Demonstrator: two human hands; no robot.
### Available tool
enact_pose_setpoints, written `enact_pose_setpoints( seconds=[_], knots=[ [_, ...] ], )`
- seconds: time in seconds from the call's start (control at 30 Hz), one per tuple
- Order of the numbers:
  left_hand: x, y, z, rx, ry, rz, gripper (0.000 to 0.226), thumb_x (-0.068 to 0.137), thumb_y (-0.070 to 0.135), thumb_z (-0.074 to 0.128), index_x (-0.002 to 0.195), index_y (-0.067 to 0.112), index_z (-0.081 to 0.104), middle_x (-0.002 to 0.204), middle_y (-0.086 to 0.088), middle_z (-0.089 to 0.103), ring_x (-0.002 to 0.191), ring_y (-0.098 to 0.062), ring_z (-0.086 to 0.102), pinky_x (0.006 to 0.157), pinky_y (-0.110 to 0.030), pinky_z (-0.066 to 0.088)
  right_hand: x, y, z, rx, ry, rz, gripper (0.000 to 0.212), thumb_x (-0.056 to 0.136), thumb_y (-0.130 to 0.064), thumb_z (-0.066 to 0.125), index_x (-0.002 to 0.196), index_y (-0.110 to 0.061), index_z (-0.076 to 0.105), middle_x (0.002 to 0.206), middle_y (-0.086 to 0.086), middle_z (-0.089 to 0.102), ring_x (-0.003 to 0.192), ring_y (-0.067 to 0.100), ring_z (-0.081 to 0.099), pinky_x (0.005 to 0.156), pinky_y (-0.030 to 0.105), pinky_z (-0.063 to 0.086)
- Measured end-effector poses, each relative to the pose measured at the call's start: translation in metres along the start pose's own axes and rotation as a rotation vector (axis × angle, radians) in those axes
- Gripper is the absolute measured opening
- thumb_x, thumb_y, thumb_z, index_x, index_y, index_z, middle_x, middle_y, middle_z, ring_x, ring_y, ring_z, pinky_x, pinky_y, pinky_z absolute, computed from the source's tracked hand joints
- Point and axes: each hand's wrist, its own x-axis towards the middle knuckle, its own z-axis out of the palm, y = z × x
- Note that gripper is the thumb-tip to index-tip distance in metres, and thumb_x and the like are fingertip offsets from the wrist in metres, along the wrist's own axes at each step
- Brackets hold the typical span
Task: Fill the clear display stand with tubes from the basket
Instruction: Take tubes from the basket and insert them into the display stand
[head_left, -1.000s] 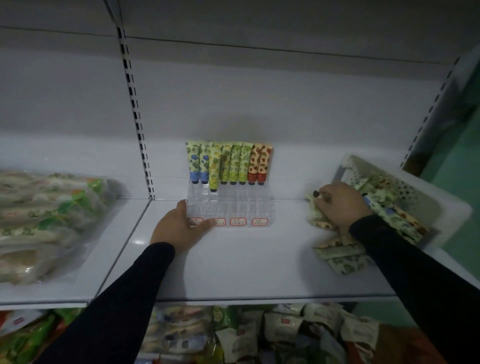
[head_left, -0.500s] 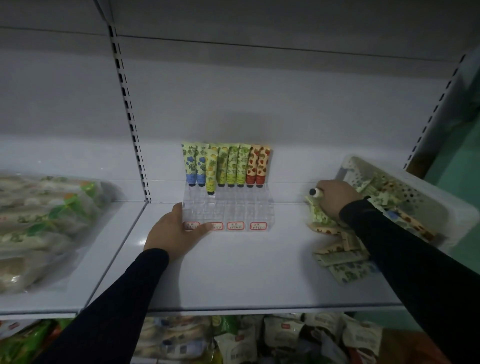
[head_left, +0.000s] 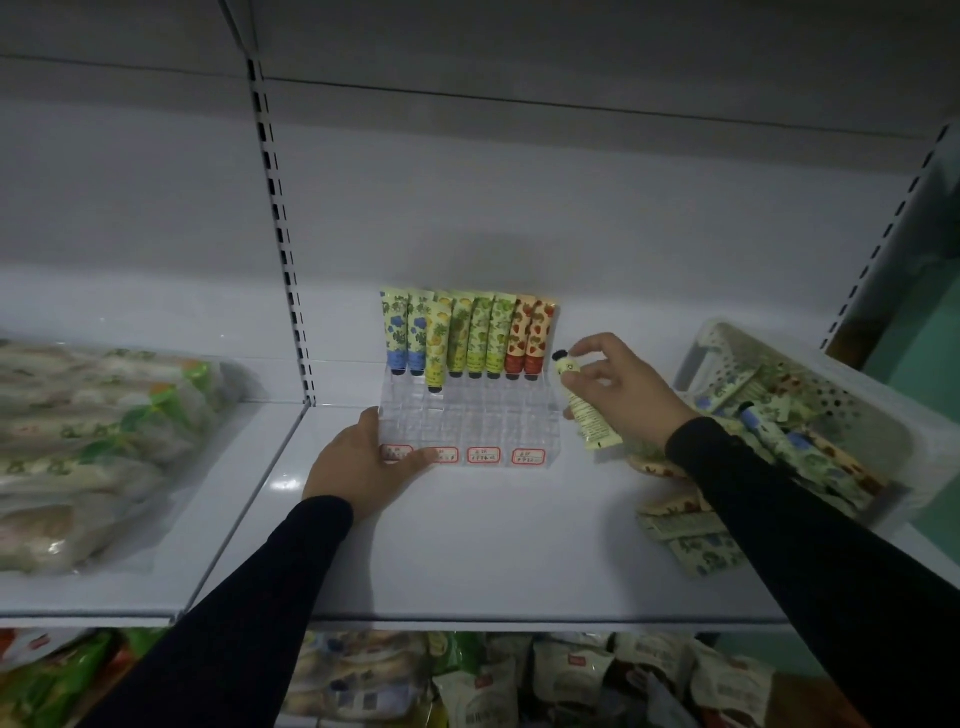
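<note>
My left hand (head_left: 363, 465) lay flat, steadying the stand (head_left: 467, 415). My right hand (head_left: 618, 395) pinched a tube (head_left: 584, 410), carried just beside the stand from the basket (head_left: 810, 395); next, probably, cap down into a free slot.

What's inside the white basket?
The white basket holds a jumble of patterned tubes, some spilling onto the shelf. The sleeve covers part, and its bottom is hidden.
</note>
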Motion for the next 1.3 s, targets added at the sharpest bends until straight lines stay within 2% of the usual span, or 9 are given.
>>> enact_pose_setpoints(
  seconds=[0.2,0.3,0.43,0.53,0.7,0.83,0.93,1.17,1.3],
  knots=[
    [0.0,-0.001,0.0,0.001,0.002,0.002,0.083,0.078,0.065,0.064,0.139,0.015,0.037,0.129,-0.004,0.059,0.112,-0.022,0.057,0.079,-0.025,0.036,0.001,-0.001,0.014,0.338,-0.013,0.058,0.008,0.091,-0.022,0.066,0.088,-0.023,0.073,0.131,-0.005,0.056,0.09,0.025,0.072,0.091,0.05,0.055],
    [0.001,-0.001,0.0,-0.001,0.002,-0.001,0.084,0.078,0.066,0.064,0.139,0.015,0.038,0.129,-0.004,0.058,0.112,-0.022,0.057,0.078,-0.025,0.036,0.007,-0.005,0.016,0.569,-0.018,0.172,0.013,0.092,-0.012,0.063,0.099,-0.008,0.074,0.145,-0.005,0.04,0.106,0.026,0.067,0.083,0.034,0.059],
    [0.001,-0.002,0.0,-0.005,0.009,0.007,0.083,0.078,0.066,0.064,0.138,0.016,0.038,0.128,-0.003,0.059,0.109,-0.02,0.058,0.078,-0.025,0.037,0.01,-0.01,0.014,1.105,-0.107,0.28,0.04,0.09,0.008,0.037,0.127,0.018,0.046,0.135,0.017,0.054,0.114,0.033,0.063,0.089,0.035,0.057],
    [0.001,-0.002,0.001,0.005,0.017,0.008,0.081,0.078,0.065,0.064,0.137,0.016,0.039,0.127,-0.003,0.059,0.109,-0.019,0.057,0.077,-0.025,0.037,0.011,-0.011,0.014,0.971,-0.11,0.199,0.031,0.095,0.003,0.048,0.124,0.012,0.054,0.126,0.02,0.063,0.111,0.023,0.066,0.099,0.032,0.05],
    [0.002,-0.003,0.001,0.001,0.02,0.01,0.081,0.078,0.065,0.065,0.137,0.016,0.039,0.127,-0.003,0.06,0.109,-0.02,0.058,0.077,-0.025,0.037,0.012,-0.012,0.018,0.594,-0.03,0.184,0.034,0.094,-0.033,0.059,0.116,-0.008,0.066,0.107,0.009,0.072,0.06,0.009,0.059,0.052,0.019,0.045],
    [0.002,-0.004,0.002,0.005,0.027,0.006,0.081,0.077,0.066,0.065,0.136,0.017,0.04,0.126,-0.002,0.06,0.106,-0.018,0.058,0.076,-0.025,0.037,0.016,-0.018,0.016,0.41,0.034,0.125,0.023,0.095,-0.036,0.058,0.094,-0.017,0.07,0.069,-0.008,0.061,0.051,0.004,0.04,0.047,0.015,0.03],
    [0.003,-0.005,0.002,0.009,0.031,0.005,0.08,0.077,0.066,0.064,0.135,0.017,0.041,0.125,-0.002,0.06,0.108,-0.019,0.058,0.076,-0.025,0.037,0.021,-0.023,0.018,0.338,0.083,0.06,0.022,0.097,-0.032,0.056,0.104,-0.014,0.066,0.073,-0.008,0.062,0.044,-0.004,0.049,0.044,0.009,0.035],
    [0.003,-0.004,0.002,0.008,0.027,0.014,0.08,0.078,0.066,0.064,0.137,0.018,0.039,0.128,-0.001,0.059,0.111,-0.018,0.056,0.077,-0.023,0.035,0.037,-0.029,0.028,0.341,0.163,-0.003,0.008,0.093,-0.02,0.063,0.089,-0.014,0.063,0.071,-0.006,0.061,0.047,-0.007,0.054,0.048,0.009,0.043],
    [0.003,-0.006,0.002,0.003,0.038,0.02,0.08,0.076,0.068,0.064,0.135,0.019,0.04,0.125,0.0,0.06,0.108,-0.017,0.057,0.076,-0.024,0.036,0.049,-0.025,0.037,0.312,0.182,-0.021,0.016,0.089,-0.021,0.068,0.085,-0.005,0.066,0.072,0.01,0.067,0.06,0.012,0.062,0.067,0.03,0.056]
  ],
)
